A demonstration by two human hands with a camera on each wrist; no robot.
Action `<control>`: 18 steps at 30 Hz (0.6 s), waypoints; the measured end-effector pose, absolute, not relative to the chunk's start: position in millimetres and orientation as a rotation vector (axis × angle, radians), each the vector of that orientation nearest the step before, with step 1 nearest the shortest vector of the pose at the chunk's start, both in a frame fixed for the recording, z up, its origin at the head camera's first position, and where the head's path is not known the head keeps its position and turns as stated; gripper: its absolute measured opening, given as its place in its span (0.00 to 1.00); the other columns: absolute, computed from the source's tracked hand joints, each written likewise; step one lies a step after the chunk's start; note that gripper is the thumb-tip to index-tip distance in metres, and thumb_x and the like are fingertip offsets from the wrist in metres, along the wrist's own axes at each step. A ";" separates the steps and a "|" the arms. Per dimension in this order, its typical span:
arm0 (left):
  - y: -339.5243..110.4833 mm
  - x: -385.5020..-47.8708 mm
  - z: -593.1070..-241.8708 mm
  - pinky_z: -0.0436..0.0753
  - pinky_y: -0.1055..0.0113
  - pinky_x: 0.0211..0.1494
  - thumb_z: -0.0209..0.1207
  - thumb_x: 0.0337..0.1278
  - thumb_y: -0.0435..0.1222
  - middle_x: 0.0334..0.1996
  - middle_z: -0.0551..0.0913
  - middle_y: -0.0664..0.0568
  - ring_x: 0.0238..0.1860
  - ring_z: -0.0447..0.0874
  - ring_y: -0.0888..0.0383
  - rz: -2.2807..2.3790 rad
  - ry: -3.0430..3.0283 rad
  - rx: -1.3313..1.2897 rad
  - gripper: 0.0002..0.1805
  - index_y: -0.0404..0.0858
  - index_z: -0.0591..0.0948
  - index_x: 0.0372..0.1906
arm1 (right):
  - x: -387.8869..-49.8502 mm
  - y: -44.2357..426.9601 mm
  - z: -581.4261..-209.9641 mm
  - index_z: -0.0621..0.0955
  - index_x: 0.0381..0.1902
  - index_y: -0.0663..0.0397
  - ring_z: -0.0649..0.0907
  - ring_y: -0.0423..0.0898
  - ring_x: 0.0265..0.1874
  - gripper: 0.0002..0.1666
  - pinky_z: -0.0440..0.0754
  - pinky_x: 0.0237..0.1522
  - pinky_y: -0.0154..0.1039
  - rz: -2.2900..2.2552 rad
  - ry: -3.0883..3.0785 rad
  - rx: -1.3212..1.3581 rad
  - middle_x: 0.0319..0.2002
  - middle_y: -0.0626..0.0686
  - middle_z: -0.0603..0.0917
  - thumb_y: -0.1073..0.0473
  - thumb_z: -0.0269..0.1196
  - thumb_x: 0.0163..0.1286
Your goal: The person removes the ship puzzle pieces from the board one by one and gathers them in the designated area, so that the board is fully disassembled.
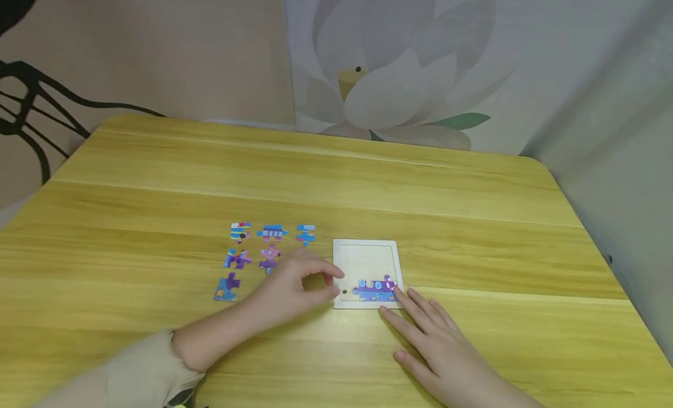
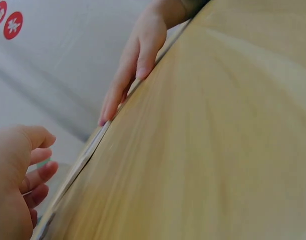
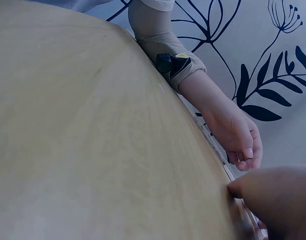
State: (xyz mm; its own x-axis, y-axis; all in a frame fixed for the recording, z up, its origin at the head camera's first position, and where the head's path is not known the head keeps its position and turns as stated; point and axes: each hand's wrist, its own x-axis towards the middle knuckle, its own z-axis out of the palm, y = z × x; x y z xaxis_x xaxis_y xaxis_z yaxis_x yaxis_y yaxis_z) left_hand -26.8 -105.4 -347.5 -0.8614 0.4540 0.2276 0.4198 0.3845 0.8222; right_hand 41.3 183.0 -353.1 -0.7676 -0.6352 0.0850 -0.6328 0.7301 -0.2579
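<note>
A white square puzzle tray (image 1: 363,242) lies on the table, and joined purple-and-blue jigsaw pieces (image 1: 373,291) fill its lower right part. Over the tray's left edge hovers my left hand (image 1: 294,282), thumb and index finger apart with nothing visible between them; the left wrist view shows this hand (image 2: 17,175) with loosely bent fingers. My right hand (image 1: 436,343) has its fingers extended, the fingertips touching the tray's lower right corner beside the joined pieces. In the right wrist view, the right hand (image 3: 278,200) is partly cut off.
Several loose jigsaw pieces lie left of the tray, among them a striped blue piece (image 1: 272,232), a pink-and-purple piece (image 1: 270,257) partly behind my left hand, and a blue corner piece (image 1: 227,288). The wooden table (image 1: 447,203) meets a wall (image 1: 210,51) at the back.
</note>
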 end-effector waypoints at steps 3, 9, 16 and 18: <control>-96.9 -26.5 -350.1 0.69 0.56 0.52 0.69 0.49 0.34 0.32 0.81 0.65 0.42 0.73 0.62 1.499 2.607 0.857 0.10 0.44 0.86 0.40 | 41.7 182.9 -353.7 0.60 0.74 0.36 0.54 0.53 0.72 0.35 0.30 0.68 0.34 -0.421 2.914 -1.060 0.74 0.51 0.54 0.45 0.55 0.72; -83.8 -27.5 -353.2 0.68 0.55 0.53 0.70 0.47 0.38 0.39 0.81 0.62 0.48 0.70 0.60 1.366 2.696 0.923 0.14 0.44 0.86 0.43 | 41.3 183.3 -354.4 0.59 0.74 0.37 0.55 0.53 0.71 0.36 0.31 0.68 0.35 -0.407 2.929 -1.073 0.74 0.51 0.54 0.45 0.56 0.72; -72.4 -30.5 -355.8 0.65 0.54 0.54 0.70 0.47 0.42 0.42 0.80 0.61 0.47 0.68 0.61 1.187 2.764 0.923 0.18 0.44 0.85 0.46 | 40.0 183.8 -355.0 0.59 0.74 0.39 0.56 0.54 0.71 0.37 0.32 0.68 0.35 -0.388 2.946 -1.101 0.74 0.51 0.54 0.45 0.57 0.71; -70.0 -31.1 -356.3 0.65 0.56 0.53 0.71 0.46 0.43 0.41 0.79 0.61 0.45 0.68 0.61 1.156 2.779 0.929 0.19 0.44 0.85 0.46 | 39.9 183.3 -354.9 0.59 0.74 0.40 0.56 0.53 0.71 0.37 0.32 0.68 0.35 -0.381 2.945 -1.101 0.74 0.50 0.54 0.45 0.56 0.71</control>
